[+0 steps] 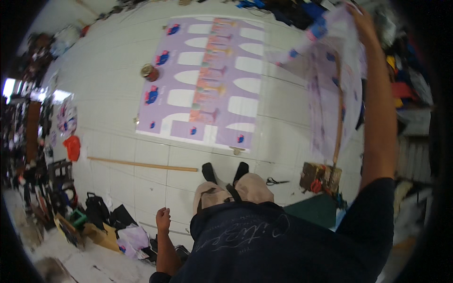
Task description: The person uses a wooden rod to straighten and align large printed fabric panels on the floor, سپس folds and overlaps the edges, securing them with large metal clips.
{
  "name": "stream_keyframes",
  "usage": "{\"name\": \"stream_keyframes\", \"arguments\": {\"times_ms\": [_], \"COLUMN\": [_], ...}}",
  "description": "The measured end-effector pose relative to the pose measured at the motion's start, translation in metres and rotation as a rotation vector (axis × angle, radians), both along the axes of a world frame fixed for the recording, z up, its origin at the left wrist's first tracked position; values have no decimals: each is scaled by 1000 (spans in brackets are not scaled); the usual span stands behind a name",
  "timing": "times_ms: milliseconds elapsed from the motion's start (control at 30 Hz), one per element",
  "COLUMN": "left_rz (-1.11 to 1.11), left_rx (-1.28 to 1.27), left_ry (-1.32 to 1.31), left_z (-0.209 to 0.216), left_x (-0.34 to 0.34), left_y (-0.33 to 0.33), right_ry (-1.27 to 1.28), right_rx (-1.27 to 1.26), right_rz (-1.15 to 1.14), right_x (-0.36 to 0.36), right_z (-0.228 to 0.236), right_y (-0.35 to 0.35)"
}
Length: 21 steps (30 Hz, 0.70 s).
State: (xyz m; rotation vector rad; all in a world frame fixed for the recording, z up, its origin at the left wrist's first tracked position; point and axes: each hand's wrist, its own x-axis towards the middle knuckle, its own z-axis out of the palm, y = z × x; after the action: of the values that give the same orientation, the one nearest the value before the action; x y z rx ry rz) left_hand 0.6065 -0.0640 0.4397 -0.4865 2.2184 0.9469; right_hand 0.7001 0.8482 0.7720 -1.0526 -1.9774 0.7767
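Observation:
At the upper right, my raised right hand [360, 21] grips the top of a thin lilac printed sheet [349, 70]. The sheet hangs in folds toward the floor, and a brown stick [338, 118] shows against it. My left hand [163, 218] is low beside my body, its fingers curled with nothing visible in them. Flat on the floor ahead of my feet lies a large lilac printed panel [175, 108] with white cut-out shapes and an orange patterned strip [211, 70] down its middle. A round jar [150, 72] rests at the panel's left edge, and a clip [237, 151] at its near edge.
A long wooden rod [141, 164] lies left of my feet, black scissors [277, 181] to their right. Beyond the scissors stands a worn block [311, 177] with red-handled scissors [315, 185]. Bags and cloth scraps [134, 239] are heaped at the lower left.

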Motion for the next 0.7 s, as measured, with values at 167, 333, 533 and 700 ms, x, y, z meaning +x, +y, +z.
{"name": "stream_keyframes", "arguments": {"times_ms": [167, 333, 533, 700], "left_rz": [-141, -698, -399, -261], "left_rx": [109, 668, 862, 940], "left_ry": [60, 71, 42, 356], "left_z": [9, 20, 8, 26], "left_x": [-40, -73, -144, -233], "left_y": [87, 363, 539, 613], "right_ry": [-151, -369, -43, -226], "right_rx": [-9, -19, -269, 31], "right_rz": [278, 497, 795, 403], "right_x": [-108, -154, -156, 31], "right_z": [-138, -244, -178, -262], "right_y": [-145, -260, -329, -237]}}
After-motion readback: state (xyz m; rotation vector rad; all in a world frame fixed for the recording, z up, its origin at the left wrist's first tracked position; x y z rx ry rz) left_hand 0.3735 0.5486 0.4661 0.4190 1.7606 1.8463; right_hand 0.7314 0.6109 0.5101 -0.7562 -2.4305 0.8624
